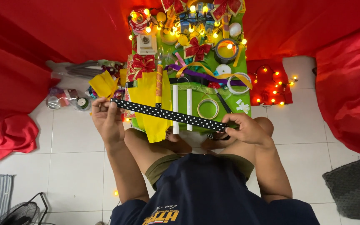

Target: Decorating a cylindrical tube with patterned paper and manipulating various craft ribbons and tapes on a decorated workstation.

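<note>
A black ribbon with white polka dots (169, 114) is stretched taut between my two hands, slanting down from left to right. My left hand (106, 118) pinches its left end near a yellow sheet. My right hand (248, 128) grips its right end by the front edge of the low green table (234, 109). The ribbon crosses above a yellow paper sheet (153, 104) and two white sticks (181, 107) that lie on the table.
A tape ring (208, 108), red bows (196, 50), purple and gold ribbons and lit string lights (176, 29) crowd the table. Red cloth hangs at both sides and behind. A fan (19, 212) stands at lower left, a grey mat (353, 187) at lower right.
</note>
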